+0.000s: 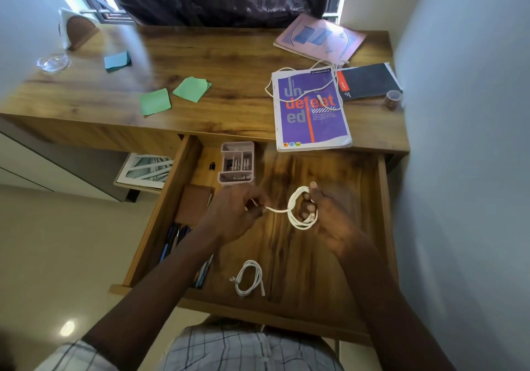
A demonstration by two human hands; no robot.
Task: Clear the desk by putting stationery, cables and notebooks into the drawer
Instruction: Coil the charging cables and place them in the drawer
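**Item in hand:** thin white charging cable, wound into a round coil (302,211), held in the air over the middle of the open wooden drawer (301,258).
- The right hand (329,215) has fingers through the loop and thumb on its far edge, apparently to keep the turns from springing apart.
- The left hand (232,215) pinches the loose tail to the left, likely to feed in the last length before the coil is laid down.

**Already in the drawer:**
- second white cable, coiled (249,281), flat on the floor near the front edge, which suggests the held one belongs beside it;
- row of dark and blue pens (175,238) along the left wall;
- flat brown rectangular pad (195,204) beyond them;
- pale pink plastic compartment box (237,162) at the far left.

**Remaining on the wooden desk (223,69):**
- purple soft-cover notebook (311,112) at the near right edge, with a loose white cable (329,109) trailing across it;
- black notebook (367,81) to its right;
- small roll of brown tape (393,98) at the right edge;
- pink notebook (319,39) at the far right;
- green paper notes (155,101) at centre left;
- blue paper notes (117,60) farther left.

Judged roughly half done.
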